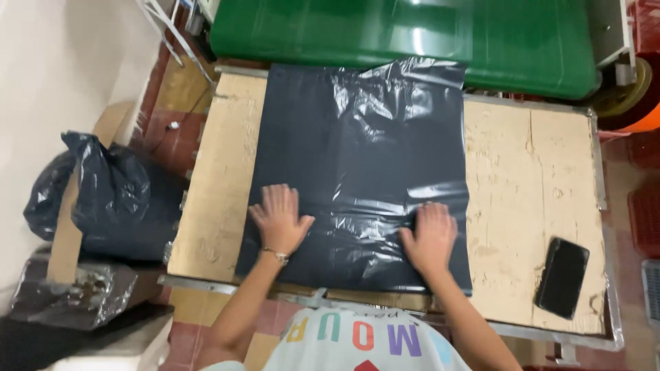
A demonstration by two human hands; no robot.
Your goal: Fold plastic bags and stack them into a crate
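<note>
A large black plastic bag (357,158) lies spread flat on a worn cardboard-covered table (529,172). My left hand (278,218) rests palm down on the bag's near left corner, fingers spread, with a thin bracelet at the wrist. On the near right part of the bag, close to its right edge, my right hand (432,235) presses flat. Neither hand grips anything. The plastic is wrinkled and glossy between and above the hands.
A black phone (562,276) lies on the table's near right corner. A green bin lid (412,34) sits beyond the table. Stuffed black bags (103,192) stand on the floor at left. A metal frame (598,158) edges the table.
</note>
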